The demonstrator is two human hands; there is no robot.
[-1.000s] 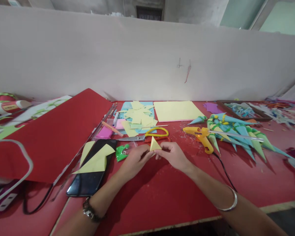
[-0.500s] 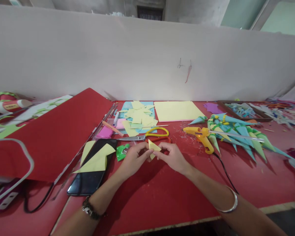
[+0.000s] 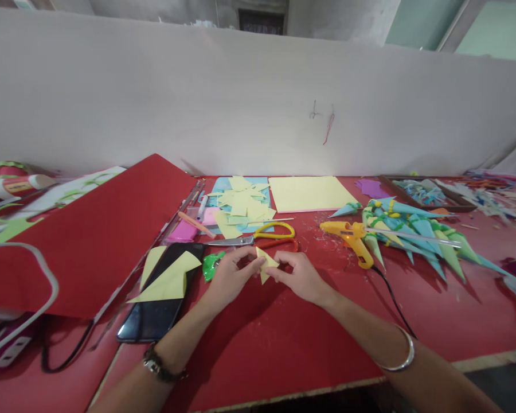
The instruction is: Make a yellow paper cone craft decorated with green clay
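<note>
A small pale-yellow piece of paper (image 3: 265, 263), folded or curled to a point, is pinched between both hands above the red table. My left hand (image 3: 234, 274) grips its left side with thumb and fingers closed. On its right side, my right hand (image 3: 298, 275) pinches the edge between thumb and forefinger. Just beyond the hands lie scissors (image 3: 275, 232) with yellow and red handles. A green plastic packet (image 3: 210, 267) rests beside my left hand. Left of it, curled yellow paper (image 3: 172, 281) lies across a black phone (image 3: 148, 321).
A yellow glue gun (image 3: 348, 236) with a clear stick lies right, beside a pile of blue and green paper cones (image 3: 413, 229). Yellow paper scraps (image 3: 243, 201) and yellow sheets (image 3: 309, 194) lie at the back. A large red board (image 3: 112, 229) covers the left.
The small paper has turned a little in my fingers and shifted slightly left, its lower point now showing. My right fingers have moved to its right edge. Other things stay put.
</note>
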